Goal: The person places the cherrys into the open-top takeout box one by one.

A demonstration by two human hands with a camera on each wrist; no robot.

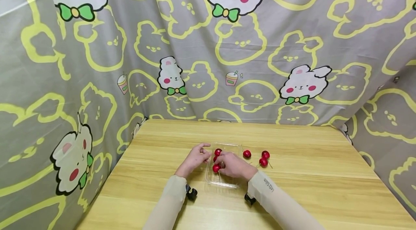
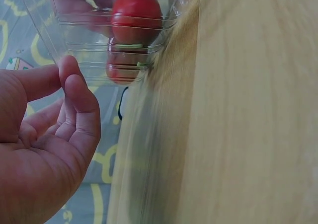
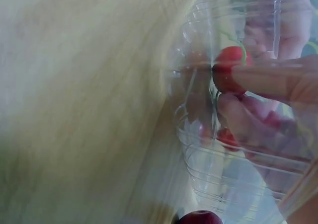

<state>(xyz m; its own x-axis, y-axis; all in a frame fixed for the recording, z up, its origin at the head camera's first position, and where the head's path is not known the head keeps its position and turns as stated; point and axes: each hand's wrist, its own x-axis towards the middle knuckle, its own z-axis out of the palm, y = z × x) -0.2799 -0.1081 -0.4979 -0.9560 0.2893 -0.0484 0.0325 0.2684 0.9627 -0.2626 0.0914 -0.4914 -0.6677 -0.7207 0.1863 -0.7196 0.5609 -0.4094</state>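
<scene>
Nearest, at the bottom of the head view, we log two pale sleeves, a left sleeve (image 1: 169,203) and a right sleeve (image 1: 279,199), the latter with dark lettering. A small black device (image 1: 191,193) sits under the left wrist, a similar one under the right. Just beyond, in the lower middle of the frame, a clear plastic box (image 1: 224,185) rests on the wooden table (image 1: 312,201).

The right hand (image 1: 234,166) reaches into it; we see its thumb and a finger pinching the nearest cherry (image 1: 216,168). The left hand (image 1: 195,158) is at the box's left rim, thumb and fingertips bent together; we cannot tell whether they pinch it.

Deeper in the box we count a middle cherry (image 1: 215,158), partly hidden, and a far cherry (image 1: 218,152). Right of the box we note a stemmed cherry (image 1: 263,162), another cherry (image 1: 265,154) just behind it, and a lone cherry (image 1: 247,154) near the box wall.

Farthest, a grey curtain (image 1: 195,42) with rabbit prints fills the upper frame.
</scene>
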